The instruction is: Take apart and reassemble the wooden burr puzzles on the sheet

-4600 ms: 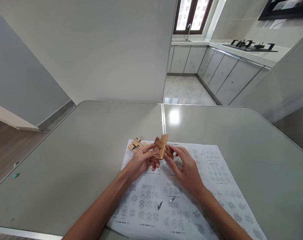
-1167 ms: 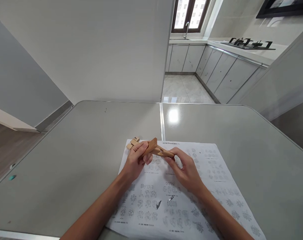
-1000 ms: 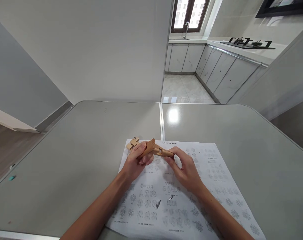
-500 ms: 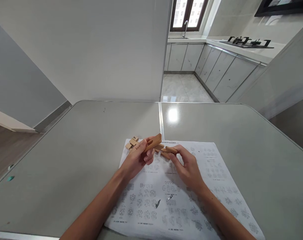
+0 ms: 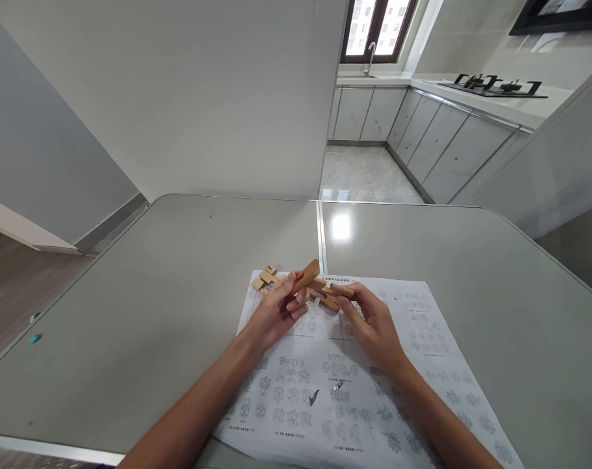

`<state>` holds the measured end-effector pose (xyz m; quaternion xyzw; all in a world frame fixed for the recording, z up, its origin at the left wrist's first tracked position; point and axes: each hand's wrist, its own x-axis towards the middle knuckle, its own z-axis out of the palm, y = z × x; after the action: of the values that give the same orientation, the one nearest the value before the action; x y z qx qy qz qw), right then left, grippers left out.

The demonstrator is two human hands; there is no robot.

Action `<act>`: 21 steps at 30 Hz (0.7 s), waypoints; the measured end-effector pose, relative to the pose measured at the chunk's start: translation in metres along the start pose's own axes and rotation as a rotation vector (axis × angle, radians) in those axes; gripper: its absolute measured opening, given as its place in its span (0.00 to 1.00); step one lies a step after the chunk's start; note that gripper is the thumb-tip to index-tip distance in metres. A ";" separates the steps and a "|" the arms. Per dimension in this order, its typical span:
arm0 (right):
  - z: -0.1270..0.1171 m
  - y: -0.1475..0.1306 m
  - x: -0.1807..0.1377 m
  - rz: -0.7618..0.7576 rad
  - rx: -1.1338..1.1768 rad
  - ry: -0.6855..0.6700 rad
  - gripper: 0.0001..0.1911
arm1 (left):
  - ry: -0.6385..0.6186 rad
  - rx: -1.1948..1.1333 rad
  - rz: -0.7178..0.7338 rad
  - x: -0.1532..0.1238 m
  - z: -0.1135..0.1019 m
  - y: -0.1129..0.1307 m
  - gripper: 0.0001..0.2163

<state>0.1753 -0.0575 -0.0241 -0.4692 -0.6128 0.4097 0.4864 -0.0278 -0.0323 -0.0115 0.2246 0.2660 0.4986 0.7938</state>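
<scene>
My left hand (image 5: pixel 276 316) pinches a notched wooden puzzle bar (image 5: pixel 306 276) that tilts up to the right. My right hand (image 5: pixel 374 322) grips other wooden puzzle pieces (image 5: pixel 331 296), joined together, which meet the left bar at its middle. Both hands hover just above a printed instruction sheet (image 5: pixel 413 365). Two more wooden pieces (image 5: pixel 265 279) lie crossed on the sheet's far left corner, just beyond my left fingers.
The sheet lies on a grey table (image 5: pixel 154 293) with a metal seam (image 5: pixel 321 234) down its middle. A small teal bit (image 5: pixel 34 339) sits near the table's left edge. A white wall panel stands behind the table; a kitchen with cabinets shows beyond.
The bar in my left hand has tipped up more steeply and the pieces in my right hand have shifted slightly right; earlier the pieces were held as an upright cross.
</scene>
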 end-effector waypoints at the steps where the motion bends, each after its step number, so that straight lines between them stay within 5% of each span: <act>1: 0.000 0.000 0.000 0.007 0.009 -0.002 0.11 | 0.002 -0.028 0.001 0.000 0.001 0.001 0.12; 7: -0.001 0.002 0.001 0.103 0.048 0.100 0.14 | 0.025 -0.013 0.086 -0.003 0.008 0.016 0.09; 12: -0.002 0.009 0.002 0.210 -0.050 0.251 0.17 | 0.158 0.407 0.169 -0.001 0.009 0.009 0.18; 17: -0.002 0.011 0.002 0.186 -0.169 0.285 0.16 | 0.120 0.902 0.255 -0.004 0.011 -0.003 0.16; 21: -0.001 0.011 0.002 0.163 -0.229 0.273 0.16 | 0.104 1.076 0.344 -0.008 0.014 -0.008 0.12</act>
<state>0.1780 -0.0532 -0.0342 -0.6206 -0.5437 0.3079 0.4737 -0.0163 -0.0436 -0.0045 0.6129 0.4809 0.4251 0.4608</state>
